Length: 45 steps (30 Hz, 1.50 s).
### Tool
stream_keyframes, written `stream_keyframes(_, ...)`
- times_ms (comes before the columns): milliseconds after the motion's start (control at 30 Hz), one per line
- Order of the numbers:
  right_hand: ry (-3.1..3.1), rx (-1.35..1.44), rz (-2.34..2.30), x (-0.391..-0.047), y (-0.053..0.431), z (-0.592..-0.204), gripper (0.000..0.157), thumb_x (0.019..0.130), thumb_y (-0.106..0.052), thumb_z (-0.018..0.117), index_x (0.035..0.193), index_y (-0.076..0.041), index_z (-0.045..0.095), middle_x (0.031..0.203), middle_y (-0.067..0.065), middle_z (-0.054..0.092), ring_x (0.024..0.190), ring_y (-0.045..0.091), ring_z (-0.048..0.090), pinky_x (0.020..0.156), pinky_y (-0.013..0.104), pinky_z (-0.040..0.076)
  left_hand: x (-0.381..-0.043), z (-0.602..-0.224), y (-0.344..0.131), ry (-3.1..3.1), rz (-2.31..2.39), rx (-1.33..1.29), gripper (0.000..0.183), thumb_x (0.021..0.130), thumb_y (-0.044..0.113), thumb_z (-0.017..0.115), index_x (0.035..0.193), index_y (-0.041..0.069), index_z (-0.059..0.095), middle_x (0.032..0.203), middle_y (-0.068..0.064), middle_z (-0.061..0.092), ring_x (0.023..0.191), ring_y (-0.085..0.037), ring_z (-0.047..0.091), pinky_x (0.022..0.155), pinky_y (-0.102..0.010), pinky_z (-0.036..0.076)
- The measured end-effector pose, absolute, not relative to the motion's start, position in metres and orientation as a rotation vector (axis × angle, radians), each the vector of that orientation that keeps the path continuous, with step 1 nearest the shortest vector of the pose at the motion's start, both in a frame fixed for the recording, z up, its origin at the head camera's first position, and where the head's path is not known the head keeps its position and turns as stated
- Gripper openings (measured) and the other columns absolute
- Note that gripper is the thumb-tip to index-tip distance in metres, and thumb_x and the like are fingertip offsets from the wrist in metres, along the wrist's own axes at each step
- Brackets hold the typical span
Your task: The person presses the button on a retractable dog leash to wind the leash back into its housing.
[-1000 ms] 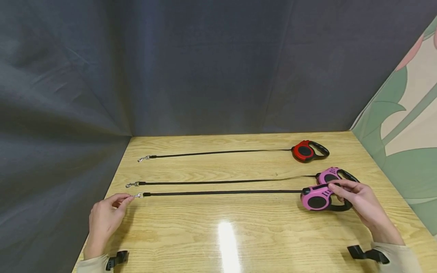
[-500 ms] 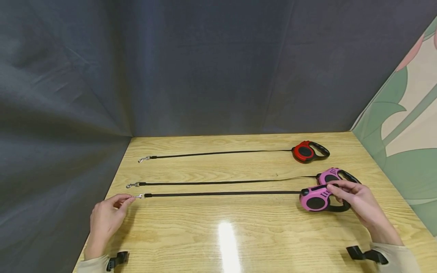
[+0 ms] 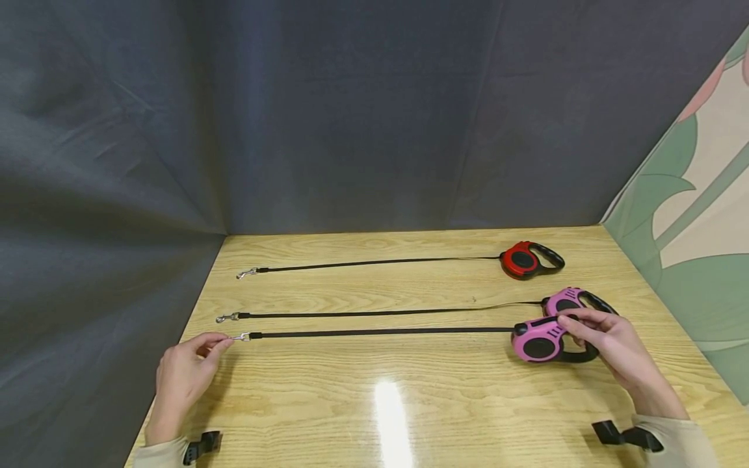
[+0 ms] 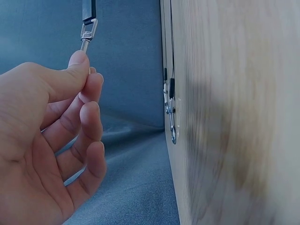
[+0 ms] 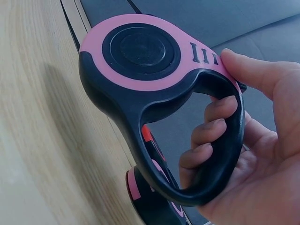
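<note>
A pink and black retractable dog leash (image 3: 539,348) is held at table's right by my right hand (image 3: 614,351). In the right wrist view, fingers curl through its black handle loop (image 5: 234,126), and the thumb presses against the pink housing (image 5: 157,22). Its black strap (image 3: 380,333) stretches straight across to the left side. There my left hand (image 3: 186,377) pinches the silver snap hook (image 4: 86,40) between thumb and index finger, hiding the hook's lower end; the other fingers are loosely bent. The left wrist view shows hook and strap raised off the wooden table (image 4: 234,117).
Behind the held leash lies a second pink leash (image 3: 562,299), partly covered, its strap (image 3: 374,313) running left to a snap hook (image 3: 227,317). Farther back, a red leash (image 3: 519,260) lies likewise extended. Dark cloth (image 3: 351,130) hangs along the table's back and left.
My right hand and the held leash's housing have shifted slightly left. My left hand has moved slightly right with the snap hook. The two leashes on the table stay put.
</note>
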State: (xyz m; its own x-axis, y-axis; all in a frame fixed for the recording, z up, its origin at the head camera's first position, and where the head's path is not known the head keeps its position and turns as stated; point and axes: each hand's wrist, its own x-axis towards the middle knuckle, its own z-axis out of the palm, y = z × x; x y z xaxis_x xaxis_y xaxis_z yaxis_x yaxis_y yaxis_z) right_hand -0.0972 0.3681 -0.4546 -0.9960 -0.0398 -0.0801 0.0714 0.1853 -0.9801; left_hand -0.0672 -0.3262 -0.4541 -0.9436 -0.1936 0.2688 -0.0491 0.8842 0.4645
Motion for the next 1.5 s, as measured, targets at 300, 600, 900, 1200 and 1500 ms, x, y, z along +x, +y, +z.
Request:
stream_keyframes(300,2.344,0.031,-1.950,-0.1005,0.3656,-0.4547,0.030,0.107,-0.005,0.062,0.111,-0.027,0.081,0.085,-0.013,0.066,0.074,0.012,0.053,0.065,0.027,0.043,-0.0686,-0.4536,-0.3239,-2.758,-0.660,0.166,0.017,0.097,0.032,0.080,0.103,0.016,0.085,0.082,-0.002,0.080,0.073,-0.022,0.071,0.064,-0.046,0.052)
stream_keyframes(600,2.309,0.004,-2.005,-0.1023,0.3624,-0.4556,0.032,0.106,-0.001,0.061,0.110,-0.026,0.082,0.084,-0.011,0.067,0.072,0.011,0.054,0.063,0.027,0.043,-0.0689,-0.4547,-0.3229,-2.777,-0.678,0.161,0.018,0.097,0.033,0.080,0.104,0.016,0.085,0.082,-0.002,0.080,0.071,-0.019,0.070,0.064,-0.044,0.052)
stream_keyframes(900,2.340,0.003,-1.973,-0.1039,0.3614,-0.4569,0.031,0.105,-0.001,0.063,0.112,-0.024,0.082,0.088,-0.014,0.071,0.072,0.010,0.056,0.063,0.027,0.044,-0.0695,-0.4551,-0.3211,-2.790,-0.686,0.167,0.017,0.098,0.031,0.079,0.105,0.016,0.084,0.082,-0.003,0.079,0.070,-0.016,0.069,0.064,-0.042,0.050)
stream_keyframes(1200,2.315,-0.019,-2.011,-0.1044,0.3614,-0.4580,0.032,0.105,0.001,0.062,0.112,-0.023,0.082,0.088,-0.014,0.072,0.072,0.008,0.057,0.063,0.025,0.045,-0.0702,-0.4565,-0.3201,-2.774,-0.688,0.149,0.014,0.097,0.028,0.081,0.103,0.016,0.084,0.084,-0.001,0.080,0.068,-0.015,0.069,0.064,-0.041,0.050)
stream_keyframes(1500,2.328,-0.014,-1.983,-0.1036,0.3614,-0.4571,0.030,0.106,-0.001,0.062,0.114,-0.023,0.082,0.089,-0.014,0.072,0.073,0.010,0.056,0.064,0.027,0.044,-0.0706,-0.4584,-0.3206,-2.758,-0.677,0.134,0.012,0.096,0.027,0.082,0.102,0.017,0.085,0.081,-0.001,0.080,0.068,-0.015,0.069,0.062,-0.036,0.048)
